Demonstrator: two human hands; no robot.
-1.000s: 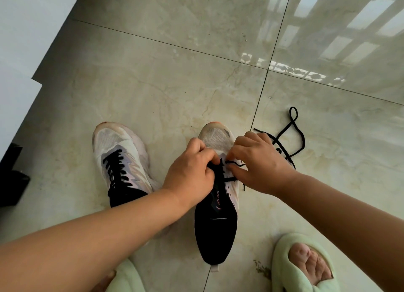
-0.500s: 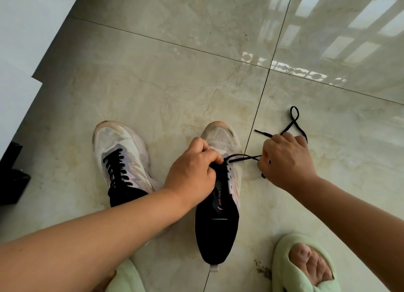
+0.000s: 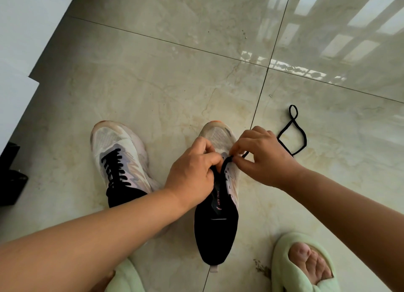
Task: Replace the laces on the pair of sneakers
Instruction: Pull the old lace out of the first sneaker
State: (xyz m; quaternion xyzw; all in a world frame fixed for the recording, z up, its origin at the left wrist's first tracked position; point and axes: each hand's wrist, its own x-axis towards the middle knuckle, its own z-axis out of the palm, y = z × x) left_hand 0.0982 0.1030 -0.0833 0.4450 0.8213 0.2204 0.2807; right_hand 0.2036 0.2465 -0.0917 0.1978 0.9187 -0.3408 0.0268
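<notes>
Two white-and-black sneakers stand side by side on the tiled floor. The left sneaker (image 3: 119, 160) is fully laced in black. The right sneaker (image 3: 218, 215) has a black lace (image 3: 294, 136) only at its lowest eyelets; the rest of the lace trails to the right on the floor in a loop. My left hand (image 3: 192, 171) grips the shoe's tongue and upper at the eyelets. My right hand (image 3: 262, 156) pinches the lace close to the right-side eyelets, fingertips almost touching my left hand.
My feet in pale green slippers (image 3: 303, 265) rest near the bottom edge, one on each side of the right sneaker. A white wall (image 3: 26, 29) and a dark object (image 3: 11, 176) border the left side. Glossy floor tiles (image 3: 175, 73) extend ahead.
My right hand, which had pulled the lace out to the right, has come back to the shoe's eyelets with the lace pinched. My left hand stays on the shoe.
</notes>
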